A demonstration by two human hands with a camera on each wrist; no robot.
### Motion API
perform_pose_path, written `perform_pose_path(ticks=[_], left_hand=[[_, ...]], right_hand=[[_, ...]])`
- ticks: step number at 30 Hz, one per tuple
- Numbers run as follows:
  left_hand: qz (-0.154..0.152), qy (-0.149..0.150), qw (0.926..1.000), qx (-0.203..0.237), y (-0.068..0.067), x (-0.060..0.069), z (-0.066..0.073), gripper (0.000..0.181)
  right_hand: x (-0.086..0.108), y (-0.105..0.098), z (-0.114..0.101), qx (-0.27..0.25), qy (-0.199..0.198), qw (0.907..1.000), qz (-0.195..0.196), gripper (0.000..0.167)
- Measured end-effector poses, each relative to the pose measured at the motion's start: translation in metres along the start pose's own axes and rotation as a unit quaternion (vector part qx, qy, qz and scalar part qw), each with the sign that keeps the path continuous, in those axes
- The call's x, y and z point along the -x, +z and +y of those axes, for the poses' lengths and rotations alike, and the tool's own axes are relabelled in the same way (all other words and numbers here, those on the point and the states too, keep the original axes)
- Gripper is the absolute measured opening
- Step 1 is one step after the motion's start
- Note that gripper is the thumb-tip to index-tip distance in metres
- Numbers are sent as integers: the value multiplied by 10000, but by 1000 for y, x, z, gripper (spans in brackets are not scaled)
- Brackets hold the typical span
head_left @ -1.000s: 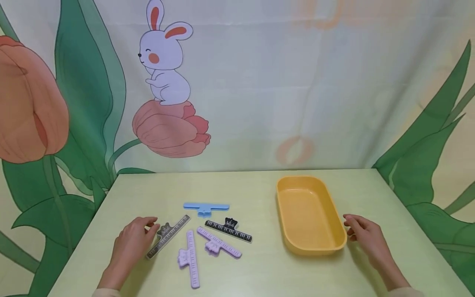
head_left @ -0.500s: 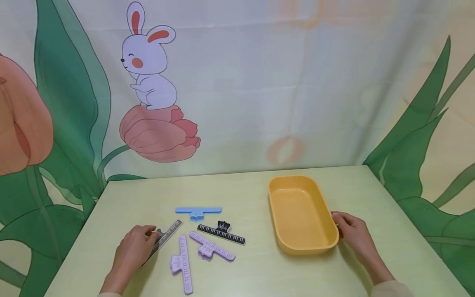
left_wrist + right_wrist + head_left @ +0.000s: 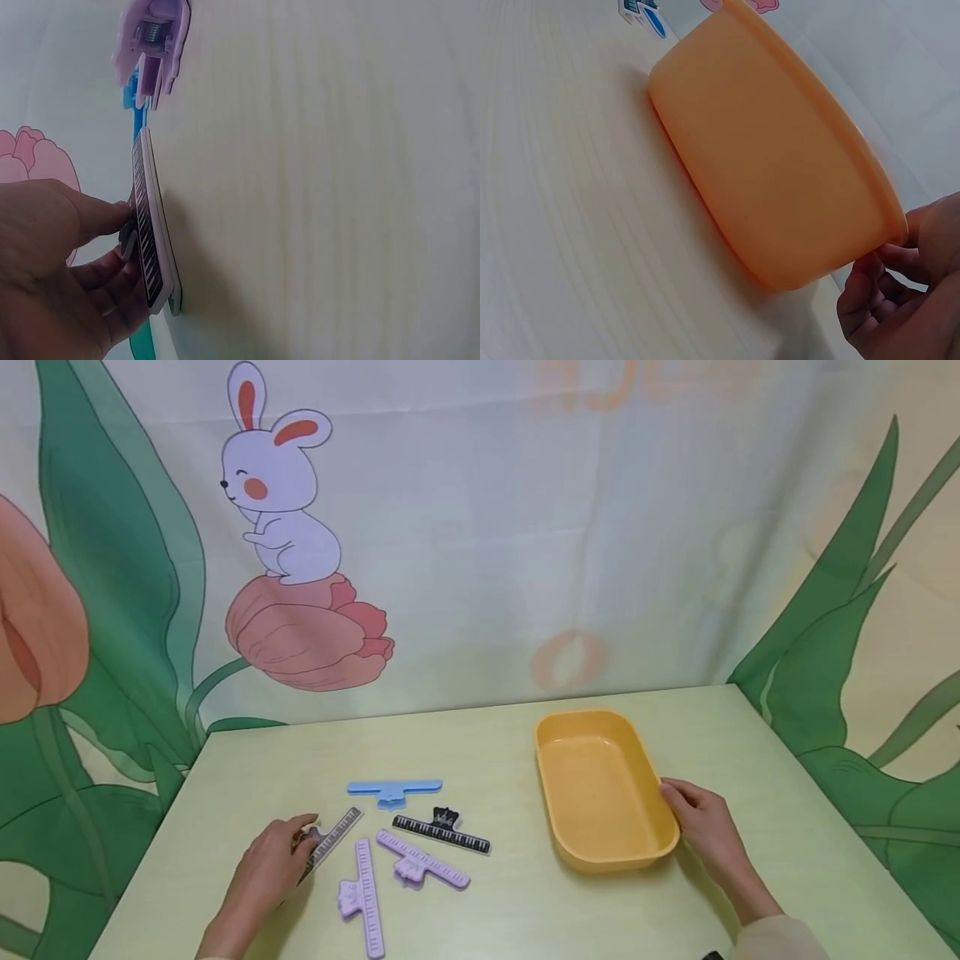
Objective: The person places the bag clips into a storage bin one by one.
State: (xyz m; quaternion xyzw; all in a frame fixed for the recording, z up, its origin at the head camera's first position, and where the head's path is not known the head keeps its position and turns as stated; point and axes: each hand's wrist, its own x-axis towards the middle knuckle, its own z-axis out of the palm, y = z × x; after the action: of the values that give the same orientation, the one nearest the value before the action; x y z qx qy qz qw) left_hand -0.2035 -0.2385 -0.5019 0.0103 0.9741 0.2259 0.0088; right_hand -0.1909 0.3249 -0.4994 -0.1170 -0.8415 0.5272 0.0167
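Gray piano-key clip sits well left of the yellow tray, its handle pinched by the left hand, thumb and fingers nearly closed. The right hand's fingers pinch the tray's right rim. Left of the tray, a blue clip, black clip and two lilac clips rest on the pale wood-grain tabletop. Beyond the tray hangs a wrinkled white backdrop, printed with a rabbit.

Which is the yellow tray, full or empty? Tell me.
Empty. The head view looks down into the tray, and its bare bottom shows, with nothing lying on it.
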Motion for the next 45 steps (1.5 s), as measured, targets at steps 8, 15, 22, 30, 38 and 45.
perform_pose_path(ticks=[8,15,22,30,38,45], left_hand=[[-185,237,9995,-92,1,-4,0,36],[-430,438,9981,-52,-3,-7,-2,41],[-955,560,9938,95,-13,-8,-6,55],[-1340,614,9891,46,-19,-9,-11,53],[-1338,665,9888,-49,-19,-9,-11,51],[-1538,543,9865,-132,-24,-9,-9,50]], right_hand=[[-1,0,-2,-100,-91,9999,-48,48],[-1,0,0,-60,0,10000,-20,49],[-2,1,2,-72,6,10000,-30,50],[-3,1,5,-94,1,9999,-36,51],[-3,2,6,-250,7,9997,-42,53],[-4,2,8,-297,-44,9995,-15,54]])
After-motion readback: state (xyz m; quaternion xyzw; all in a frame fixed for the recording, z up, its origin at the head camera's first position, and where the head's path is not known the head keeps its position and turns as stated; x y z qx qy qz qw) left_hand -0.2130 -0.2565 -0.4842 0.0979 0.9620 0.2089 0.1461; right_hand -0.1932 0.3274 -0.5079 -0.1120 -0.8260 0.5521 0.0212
